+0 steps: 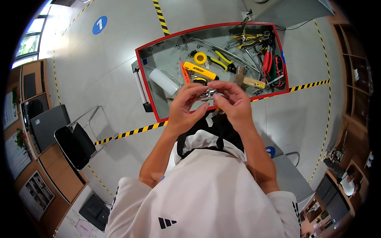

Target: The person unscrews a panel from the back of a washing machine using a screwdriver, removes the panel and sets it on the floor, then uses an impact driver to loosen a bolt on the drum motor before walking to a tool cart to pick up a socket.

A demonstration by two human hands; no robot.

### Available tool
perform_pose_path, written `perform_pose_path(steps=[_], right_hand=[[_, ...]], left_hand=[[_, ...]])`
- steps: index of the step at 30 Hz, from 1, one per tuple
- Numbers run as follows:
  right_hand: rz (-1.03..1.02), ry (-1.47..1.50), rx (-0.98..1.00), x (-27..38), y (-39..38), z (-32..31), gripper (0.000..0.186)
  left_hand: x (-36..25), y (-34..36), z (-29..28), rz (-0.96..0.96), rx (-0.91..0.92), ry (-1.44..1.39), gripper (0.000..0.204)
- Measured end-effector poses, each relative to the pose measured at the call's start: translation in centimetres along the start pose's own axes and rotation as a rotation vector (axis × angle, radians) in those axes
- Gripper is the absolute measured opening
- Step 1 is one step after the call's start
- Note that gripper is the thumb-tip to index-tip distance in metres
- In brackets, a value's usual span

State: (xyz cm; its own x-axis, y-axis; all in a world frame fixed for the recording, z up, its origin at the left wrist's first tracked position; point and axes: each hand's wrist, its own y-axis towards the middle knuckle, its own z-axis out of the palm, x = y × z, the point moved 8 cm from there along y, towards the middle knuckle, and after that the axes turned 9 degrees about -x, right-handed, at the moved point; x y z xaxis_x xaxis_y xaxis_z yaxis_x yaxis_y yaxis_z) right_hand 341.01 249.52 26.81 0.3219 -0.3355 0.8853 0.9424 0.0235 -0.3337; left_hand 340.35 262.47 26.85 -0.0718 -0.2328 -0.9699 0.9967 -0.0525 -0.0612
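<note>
Over the near edge of a red-rimmed tool tray (147,88), both my hands meet around a small shiny metal piece (207,95), rounded like a socket; its exact kind is partly hidden by fingers. My right hand (235,104) pinches it between thumb and fingers. The fingers of my left hand (186,106) curl round its left end, with the thumb below. Just beyond my fingertips lie a yellow utility knife (201,71), an orange-handled tool (184,72) and a partly covered yellow-and-black tool (199,81).
The tray also holds a hammer (239,75), yellow tape (200,58), a white cylinder (164,81), red-handled pliers (268,59) and several other tools. A black-and-grey chair (74,145) stands at left, a grey seat (291,176) at lower right. Wooden shelves (349,75) line the right.
</note>
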Motion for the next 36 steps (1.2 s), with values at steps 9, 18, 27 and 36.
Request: perform_pose_path(steps=[9, 18, 27, 36], right_hand=[[0.187, -0.328, -0.13, -8.1, -0.2, -3.9, 0.031], [0.267, -0.539, -0.207, -12.0, -1.5, -9.2, 0.027], [0.375, -0.526, -0.252, -13.5, -2.8, -10.6, 0.024], [0.28, -0.533, -0.266, -14.6, -3.0, -12.3, 0.025]], left_hand=[[6.9, -0.4, -2.8, -0.202, 0.075, 0.469, 0.032], [10.3, 5.3, -8.6, -0.057, -0.002, 0.928, 0.028], [14.8, 11.0, -12.5, 0.058, 0.077, 1.503, 0.026], [16.8, 13.9, -15.5, 0.089, -0.027, 1.373, 0.022]])
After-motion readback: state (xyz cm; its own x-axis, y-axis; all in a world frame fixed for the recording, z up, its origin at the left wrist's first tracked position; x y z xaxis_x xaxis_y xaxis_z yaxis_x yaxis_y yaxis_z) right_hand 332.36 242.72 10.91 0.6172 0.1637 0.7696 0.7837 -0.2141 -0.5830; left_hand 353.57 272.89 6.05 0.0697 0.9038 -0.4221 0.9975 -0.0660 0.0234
